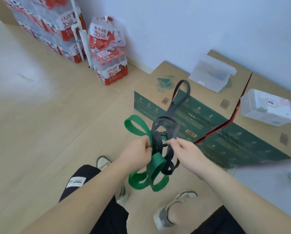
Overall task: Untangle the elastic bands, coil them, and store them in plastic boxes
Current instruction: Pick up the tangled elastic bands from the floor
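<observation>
Plain room corner, pale wood floor and white walls

Light wood-look floor [40, 115] runs everywhere below the grip, meeting a plain white wall [192, 27] with a low skirting board [139, 64] beyond it. Up and left of the grip, shrink-wrapped packs of bottled water [110, 70] are stacked in the corner next to a white pipe [77, 31]. Just past the grip to the right sit flat green-and-tan cardboard cartons [200, 115]. Soft, even daylight.
</observation>
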`<action>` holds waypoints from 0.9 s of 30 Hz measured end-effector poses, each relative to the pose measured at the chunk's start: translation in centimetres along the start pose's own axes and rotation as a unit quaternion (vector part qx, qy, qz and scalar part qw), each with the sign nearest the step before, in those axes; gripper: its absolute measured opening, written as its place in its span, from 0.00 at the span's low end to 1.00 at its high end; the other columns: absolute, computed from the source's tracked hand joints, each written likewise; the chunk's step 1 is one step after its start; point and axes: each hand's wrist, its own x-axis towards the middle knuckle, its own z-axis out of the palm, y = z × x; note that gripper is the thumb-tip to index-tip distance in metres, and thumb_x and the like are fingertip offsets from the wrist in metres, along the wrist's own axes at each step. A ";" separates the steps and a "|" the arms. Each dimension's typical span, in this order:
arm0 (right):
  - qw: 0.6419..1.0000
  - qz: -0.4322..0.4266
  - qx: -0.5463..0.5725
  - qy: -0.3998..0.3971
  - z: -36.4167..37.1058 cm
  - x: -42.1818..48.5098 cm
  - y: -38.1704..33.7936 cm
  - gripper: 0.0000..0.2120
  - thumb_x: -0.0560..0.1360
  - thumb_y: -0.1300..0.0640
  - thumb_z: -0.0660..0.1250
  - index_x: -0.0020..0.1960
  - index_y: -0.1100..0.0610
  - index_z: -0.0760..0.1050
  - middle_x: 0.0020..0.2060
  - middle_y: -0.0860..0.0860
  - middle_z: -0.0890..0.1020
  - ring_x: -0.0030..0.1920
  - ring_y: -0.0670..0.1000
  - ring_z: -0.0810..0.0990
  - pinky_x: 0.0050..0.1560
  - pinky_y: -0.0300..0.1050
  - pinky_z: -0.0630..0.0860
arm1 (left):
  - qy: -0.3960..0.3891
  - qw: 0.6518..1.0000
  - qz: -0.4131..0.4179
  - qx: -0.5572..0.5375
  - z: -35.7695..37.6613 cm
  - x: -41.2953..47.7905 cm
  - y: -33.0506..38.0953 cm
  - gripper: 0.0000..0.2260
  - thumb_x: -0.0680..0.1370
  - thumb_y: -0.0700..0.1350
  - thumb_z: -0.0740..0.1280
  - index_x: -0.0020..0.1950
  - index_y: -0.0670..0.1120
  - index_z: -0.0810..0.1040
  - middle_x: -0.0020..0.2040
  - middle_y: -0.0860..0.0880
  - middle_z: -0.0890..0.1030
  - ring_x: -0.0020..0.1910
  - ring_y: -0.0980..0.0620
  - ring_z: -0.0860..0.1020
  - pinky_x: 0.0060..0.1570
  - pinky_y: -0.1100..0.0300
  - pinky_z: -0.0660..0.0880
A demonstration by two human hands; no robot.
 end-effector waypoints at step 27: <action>0.988 -0.099 -0.034 0.110 -4.1 13.4 7.3 0.06 0.81 0.45 0.66 0.59 0.39 0.77 0.51 0.38 0.77 0.47 0.41 0.79 0.49 0.41 0.76 | 0.004 0.998 0.047 0.030 3.6 14.3 3.1 0.03 0.78 0.49 0.71 0.46 0.56 0.79 0.45 0.58 0.83 0.39 0.61 0.78 0.36 0.66 0.70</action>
